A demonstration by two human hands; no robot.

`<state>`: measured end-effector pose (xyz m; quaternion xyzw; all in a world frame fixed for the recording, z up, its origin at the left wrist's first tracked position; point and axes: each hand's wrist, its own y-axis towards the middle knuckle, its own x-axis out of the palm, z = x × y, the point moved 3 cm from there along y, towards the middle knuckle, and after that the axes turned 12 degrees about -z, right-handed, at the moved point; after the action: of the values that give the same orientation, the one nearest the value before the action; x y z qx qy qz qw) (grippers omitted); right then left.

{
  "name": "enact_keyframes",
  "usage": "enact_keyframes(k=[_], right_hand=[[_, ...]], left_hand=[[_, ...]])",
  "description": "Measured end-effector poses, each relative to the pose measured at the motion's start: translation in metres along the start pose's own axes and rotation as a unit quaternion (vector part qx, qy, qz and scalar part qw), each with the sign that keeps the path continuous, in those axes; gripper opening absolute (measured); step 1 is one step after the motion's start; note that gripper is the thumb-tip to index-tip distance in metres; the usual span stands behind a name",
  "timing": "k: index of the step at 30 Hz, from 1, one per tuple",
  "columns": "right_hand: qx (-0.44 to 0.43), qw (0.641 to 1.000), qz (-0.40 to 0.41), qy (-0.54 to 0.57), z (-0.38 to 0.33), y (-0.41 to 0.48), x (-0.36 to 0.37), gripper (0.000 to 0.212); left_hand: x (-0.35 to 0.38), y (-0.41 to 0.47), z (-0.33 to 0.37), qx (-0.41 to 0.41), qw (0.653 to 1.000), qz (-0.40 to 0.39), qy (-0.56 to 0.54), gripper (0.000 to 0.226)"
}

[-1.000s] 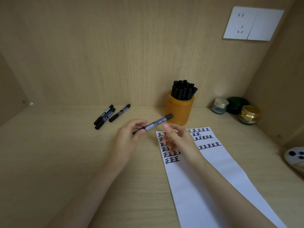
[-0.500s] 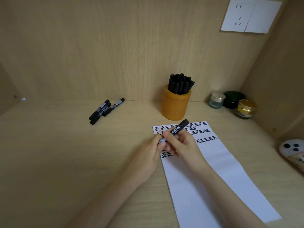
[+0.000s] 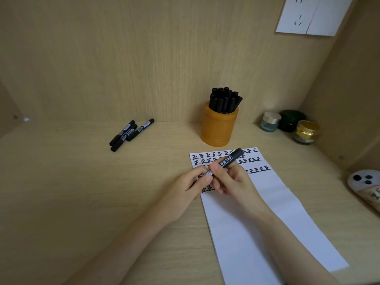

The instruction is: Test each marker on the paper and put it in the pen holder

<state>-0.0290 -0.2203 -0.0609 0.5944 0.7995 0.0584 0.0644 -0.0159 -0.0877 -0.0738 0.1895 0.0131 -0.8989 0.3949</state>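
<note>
I am sitting at a light wooden desk (image 3: 61,192) that is closed in by matching wood-grain panels, with a back wall (image 3: 144,58) standing straight ahead and a side panel (image 3: 353,95) angling in on my right. A white wall socket plate (image 3: 314,14) is sitting high on the back wall toward the right corner. Soft, even light is falling across the wood, and a small bright glint (image 3: 26,119) is showing at the far left where the desk is meeting the wall.
</note>
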Motion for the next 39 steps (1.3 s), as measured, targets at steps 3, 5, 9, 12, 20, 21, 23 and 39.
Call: enact_keyframes(k=[3, 5, 9, 12, 20, 21, 23, 39], right_hand=[[0.005, 1.0, 0.025, 0.014, 0.001, -0.002, -0.001, 0.02], [0.005, 0.998, 0.052, 0.026, -0.001, -0.003, -0.003, 0.027], [0.004, 0.985, 0.149, 0.088, -0.003, -0.005, -0.025, 0.047], [0.022, 0.974, 0.207, 0.089, 0.003, -0.01, -0.039, 0.036], [0.066, 0.975, 0.211, -0.038, 0.012, -0.015, -0.044, 0.021], [0.07, 0.972, 0.218, -0.053, 0.012, -0.015, -0.045, 0.023], [0.08, 0.967, 0.228, -0.083, 0.015, -0.015, -0.047, 0.025], [0.068, 0.966, 0.217, -0.12, 0.024, -0.015, -0.046, 0.025]], left_hand=[[0.003, -0.001, 0.001, 0.002, 1.0, 0.012, 0.019, 0.022], [0.002, -0.002, 0.003, -0.001, 0.999, 0.044, 0.022, 0.02], [-0.004, -0.008, -0.001, -0.025, 0.994, 0.086, 0.059, 0.038], [0.002, -0.015, -0.003, -0.019, 0.993, 0.021, 0.116, 0.02], [0.014, -0.018, -0.004, -0.06, 0.96, -0.082, 0.262, 0.02], [0.015, -0.018, -0.004, -0.061, 0.959, -0.082, 0.263, 0.02], [0.015, -0.018, -0.004, -0.063, 0.96, -0.08, 0.261, 0.02], [0.015, -0.017, -0.008, -0.078, 0.961, -0.075, 0.255, 0.018]])
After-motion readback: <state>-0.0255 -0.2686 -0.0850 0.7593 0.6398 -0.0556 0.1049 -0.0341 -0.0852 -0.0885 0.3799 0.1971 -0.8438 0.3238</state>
